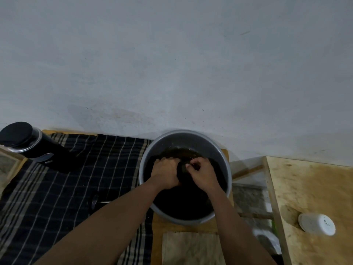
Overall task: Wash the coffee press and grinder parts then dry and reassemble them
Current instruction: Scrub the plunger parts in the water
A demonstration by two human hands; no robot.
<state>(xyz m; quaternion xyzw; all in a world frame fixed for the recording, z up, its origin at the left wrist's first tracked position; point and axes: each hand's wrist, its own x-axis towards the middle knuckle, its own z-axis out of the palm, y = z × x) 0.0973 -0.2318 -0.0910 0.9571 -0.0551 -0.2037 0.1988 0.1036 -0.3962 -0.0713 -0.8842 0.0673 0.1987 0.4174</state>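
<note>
Left hand (165, 174), centre frame, fingers curled round dark part (183, 175) inside basin (183, 137) of brown water. Right hand (203, 174) beside it, fingers bent, pinching same part. Counted: one black canister (24, 143), one striped cloth (76, 180), one basin, one beige cloth (191, 248), one white jar (317, 224).

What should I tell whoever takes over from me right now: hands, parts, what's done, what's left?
Left hand: grips the dark part in the metal basin of brown water.
Right hand: fingers curled on the same part.
Things: the black canister, lid on, stands on the checked cloth left of the basin. A small dark piece lies on that cloth, too dim to identify. A beige cloth lies in front of the basin.
Done: washing is under way.
Left: finish washing, then dry and reassemble.
</note>
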